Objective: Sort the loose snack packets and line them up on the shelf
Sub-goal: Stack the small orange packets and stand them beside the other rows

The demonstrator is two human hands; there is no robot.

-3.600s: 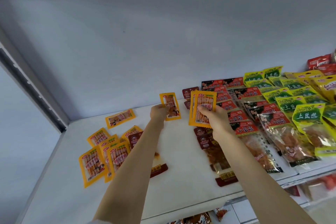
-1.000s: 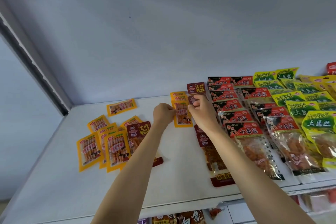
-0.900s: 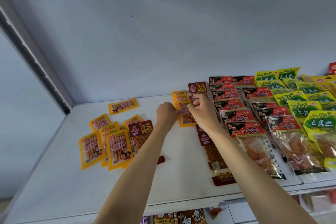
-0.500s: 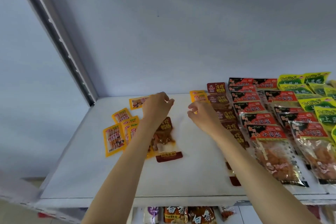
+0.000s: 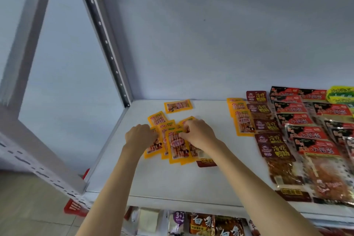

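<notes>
A loose pile of orange snack packets [image 5: 177, 147] lies on the left part of the white shelf [image 5: 172, 182]. My left hand [image 5: 139, 137] rests on the pile's left side with fingers curled onto a packet. My right hand [image 5: 199, 136] pinches the top edge of the front orange packet. One orange packet [image 5: 178, 105] lies alone near the back wall. Under my right wrist a dark red packet [image 5: 206, 162] pokes out. A short lined-up column of orange packets [image 5: 242, 120] lies to the right.
Right of the orange column lie rows of dark red packets [image 5: 268, 126], red-and-black packets [image 5: 306, 134] and yellow-green packets [image 5: 341, 94]. A perforated metal upright [image 5: 107, 44] bounds the shelf on the left. More packets [image 5: 203, 224] sit on the shelf below.
Both hands have left the lined-up orange column and moved left onto the loose orange pile. The view has swung left, showing the shelf's upright.
</notes>
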